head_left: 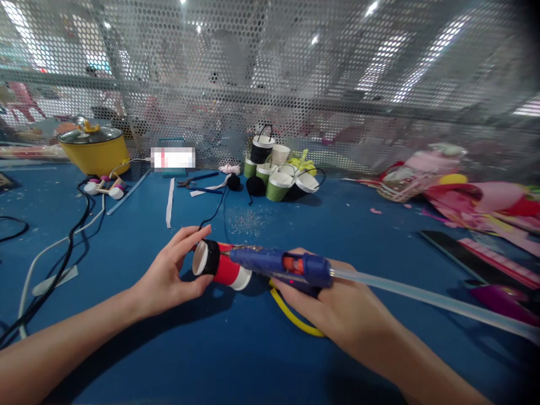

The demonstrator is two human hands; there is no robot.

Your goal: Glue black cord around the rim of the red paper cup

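Observation:
Between the thumb and fingers of my left hand (pixel 177 270) is a paper cup (pixel 228 271), tipped on its side with its mouth facing left. The cup is red with a white end and a black band at its mouth. My right hand (pixel 333 304) grips a blue hot glue gun (pixel 270 261), whose nozzle meets or nearly meets the cup by the black band; contact cannot be made out. A long clear glue stick (pixel 422 301) sticks out of the gun's back. Under my right hand curves a yellow cord (pixel 295 320).
Small green and black paper buckets (pixel 279 185) stand at the back. Pliers (pixel 189 183) and black yarn balls (pixel 255 186) lie nearby. A yellow pot (pixel 95 152) is at back left, with cables (pixel 80 225) below. Coloured scraps (pixel 485 202) and a phone-like dark slab (pixel 451 253) lie right.

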